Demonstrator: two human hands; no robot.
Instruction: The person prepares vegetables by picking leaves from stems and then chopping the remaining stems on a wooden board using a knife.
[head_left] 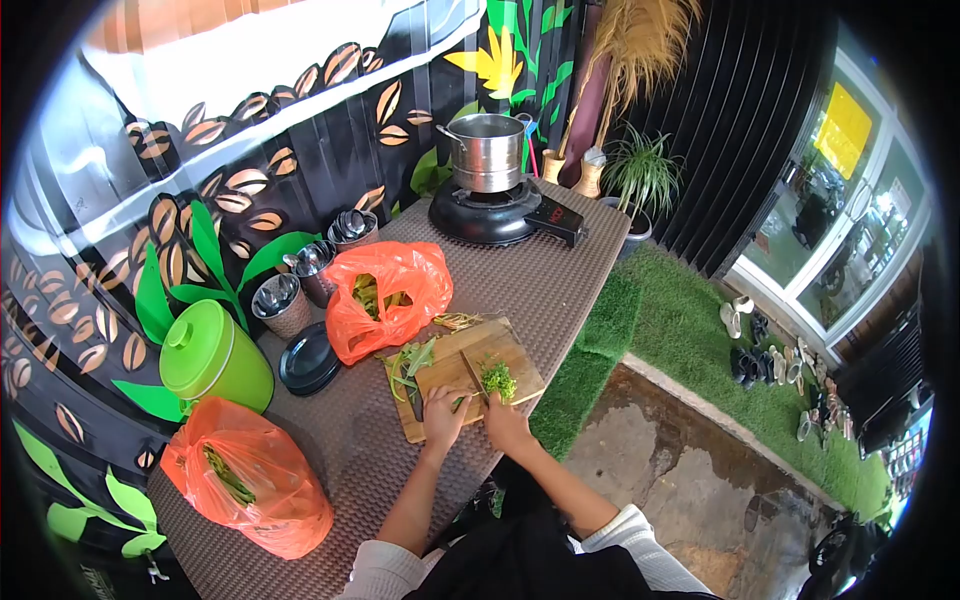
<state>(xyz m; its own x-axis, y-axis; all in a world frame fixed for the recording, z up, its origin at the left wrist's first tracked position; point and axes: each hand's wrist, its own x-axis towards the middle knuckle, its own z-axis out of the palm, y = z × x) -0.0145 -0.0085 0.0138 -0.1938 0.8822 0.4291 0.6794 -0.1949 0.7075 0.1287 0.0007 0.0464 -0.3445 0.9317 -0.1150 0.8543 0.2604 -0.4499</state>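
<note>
A wooden cutting board lies near the table's front edge. My right hand is closed around the handle end of a knife, whose blade points away from me across the board. Just right of the blade sits a small heap of chopped greens. My left hand rests on the board left of the knife, its fingers curled in over a bit of green stem. Leaves and stem trimmings spread over the board's left side. Behind them stands an orange plastic bag with greens inside.
A second orange bag stands at the left front, by a green lidded bucket and dark plates. Cups of cutlery line the wall. A steel pot sits on a black gas stove at the far end.
</note>
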